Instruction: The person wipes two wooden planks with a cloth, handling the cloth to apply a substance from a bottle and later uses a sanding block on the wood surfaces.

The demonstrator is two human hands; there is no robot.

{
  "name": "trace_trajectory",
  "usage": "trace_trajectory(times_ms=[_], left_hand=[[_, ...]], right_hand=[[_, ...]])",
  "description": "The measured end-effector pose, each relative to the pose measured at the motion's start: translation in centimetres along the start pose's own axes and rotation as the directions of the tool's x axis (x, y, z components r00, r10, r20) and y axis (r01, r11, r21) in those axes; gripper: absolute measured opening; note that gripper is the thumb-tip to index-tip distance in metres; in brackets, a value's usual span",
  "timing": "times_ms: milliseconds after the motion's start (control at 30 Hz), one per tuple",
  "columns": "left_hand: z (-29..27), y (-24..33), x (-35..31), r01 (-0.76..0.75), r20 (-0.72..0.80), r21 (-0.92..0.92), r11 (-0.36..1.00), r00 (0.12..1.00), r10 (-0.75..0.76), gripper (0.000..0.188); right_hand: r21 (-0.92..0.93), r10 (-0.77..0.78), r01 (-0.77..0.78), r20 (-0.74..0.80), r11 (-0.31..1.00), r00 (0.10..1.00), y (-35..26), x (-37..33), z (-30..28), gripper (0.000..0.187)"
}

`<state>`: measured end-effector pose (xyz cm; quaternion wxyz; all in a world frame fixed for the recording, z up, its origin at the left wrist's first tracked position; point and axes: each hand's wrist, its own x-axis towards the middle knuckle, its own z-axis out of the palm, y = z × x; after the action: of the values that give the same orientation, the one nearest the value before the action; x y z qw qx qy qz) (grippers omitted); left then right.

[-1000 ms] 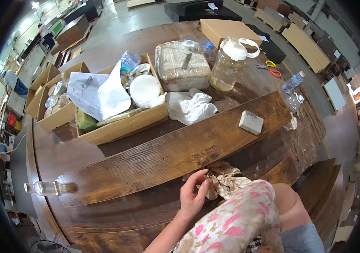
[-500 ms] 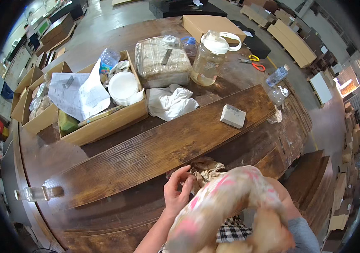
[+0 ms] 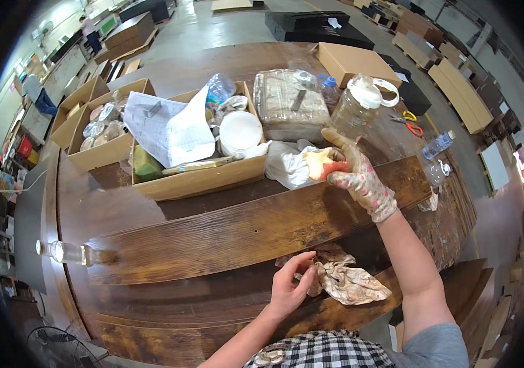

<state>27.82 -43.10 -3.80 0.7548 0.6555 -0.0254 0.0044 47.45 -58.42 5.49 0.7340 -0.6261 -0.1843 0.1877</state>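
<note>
My right hand (image 3: 363, 178), in a stained white glove with pink spots, is raised over the right part of a brown wooden plank (image 3: 213, 236). Between its thumb and fingers is a pale yellow piece with a red edge (image 3: 323, 165), which looks like a bitten apple. Bare and loosely curled, my left hand (image 3: 291, 287) rests at the plank's near edge, thumb and index finger apart. It is beside a crumpled, brown-stained rag (image 3: 351, 282); whether its fingers touch the rag is hidden. The grey block on the plank earlier does not show now.
Cardboard boxes (image 3: 204, 184) with papers and a white tub stand at the back left. A wrapped bundle (image 3: 292, 107), a white crumpled cloth (image 3: 286, 162), a large clear jug (image 3: 360, 107) and scissors (image 3: 409, 126) lie behind the plank. A small glass bottle (image 3: 69, 253) is at its left end.
My right hand has swung forward from close to the camera to above the plank, uncovering the rag. My left hand stays beside the rag. The view has shifted.
</note>
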Motion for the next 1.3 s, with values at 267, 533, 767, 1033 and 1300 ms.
trace_trajectory(times_ms=[267, 533, 767, 1033, 1300], left_hand=[[-0.1, -0.6, 0.1, -0.100, -0.023, 0.126, 0.987, 0.994, 0.104, 0.030], [-0.5, 0.4, 0.2, -0.225, -0.006, 0.190, 0.956, 0.973, 0.231, 0.027], [-3.2, 7.0, 6.0, -0.327, -0.044, 0.474, 0.818, 0.919, 0.393, 0.024], [-2.1, 2.2, 23.2, -0.313, 0.319, 0.843, 0.438, 0.946, 0.063, 0.036], [-3.1, -4.3, 28.1, -0.249, 0.256, 0.967, 0.057, 0.946, -0.199, 0.021]], right_hand=[[-0.333, -0.021, 0.018, -0.006, 0.943, 1.000, 4.3, 4.4, -1.1, 0.085], [-0.481, 0.105, -0.038, 0.113, 0.876, 0.988, 7.1, 8.6, -2.9, 0.081], [0.014, -0.081, 0.085, -0.173, 0.996, 0.982, 1.2, 2.9, 0.9, 0.081], [0.104, -0.032, 0.053, -0.201, 0.993, 0.979, 1.7, -14.3, 2.2, 0.089], [0.230, 0.071, 0.026, -0.403, 0.973, 0.912, 6.5, -24.4, 1.3, 0.084]])
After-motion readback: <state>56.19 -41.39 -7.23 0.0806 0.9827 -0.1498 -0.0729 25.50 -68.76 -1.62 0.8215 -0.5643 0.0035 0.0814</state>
